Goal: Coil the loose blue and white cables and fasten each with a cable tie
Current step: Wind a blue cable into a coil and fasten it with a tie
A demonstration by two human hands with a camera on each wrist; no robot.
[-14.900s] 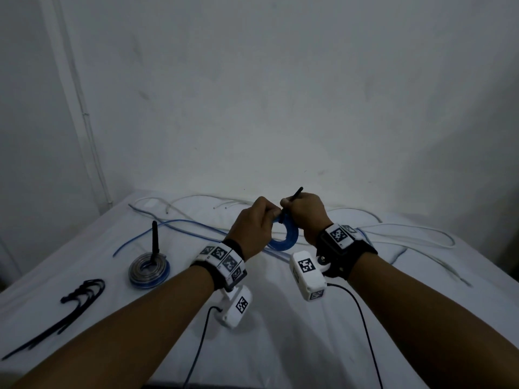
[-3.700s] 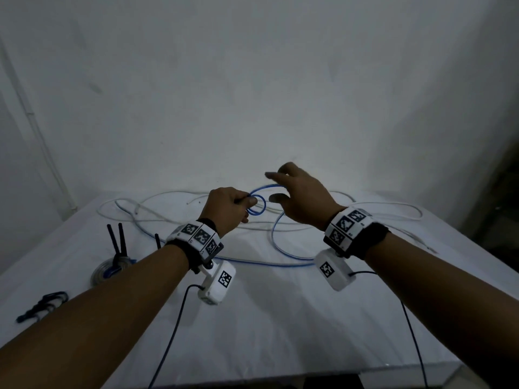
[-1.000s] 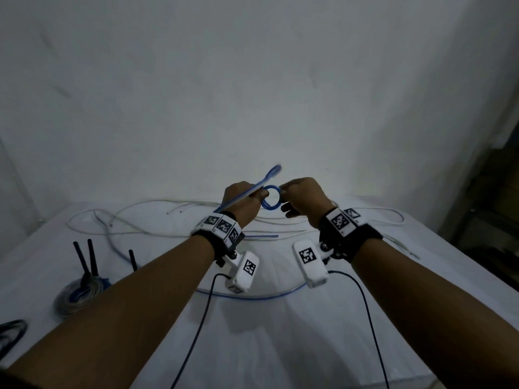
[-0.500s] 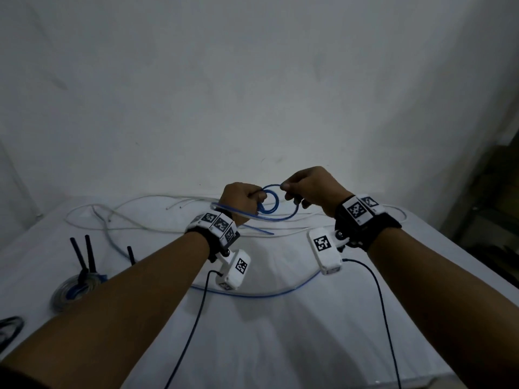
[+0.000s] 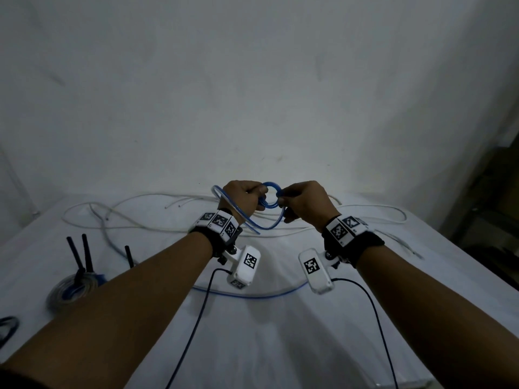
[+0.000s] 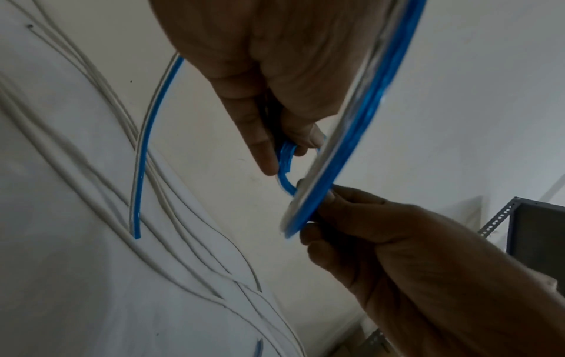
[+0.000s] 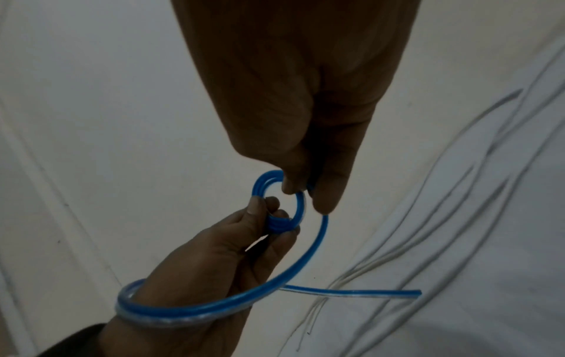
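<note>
**Blue cable mid-coil, both hands on the ring**

Head view: white-covered surface against a bare white wall. Left hand and right hand are raised above it, each pinching one small ring of blue cable between them. A bigger loose loop hangs below the fingers and the tail trails on the surface toward the wearer. White cables, several strands I can't count exactly, lie beyond and below the fingers. Well off to the left: one finished coil bundle with three black cable ties sticking up, though the third may belong to something hidden behind the forearm.

Left wrist view: left fingers curled, clamping the stacked turns; right fingers pinch the far side of the ring. One free blue end hangs below.

Right wrist view: right fingers pinch the ring's top, left fingers grip roughly three stacked turns. One wide loop wraps past the left wrist; one cut end points right.

Step, as I judge it: coiling, no tie on this one yet. Next move likely needs the wide loop drawn in onto the ring, left hand holding the turns tight so they don't spring open.
</note>
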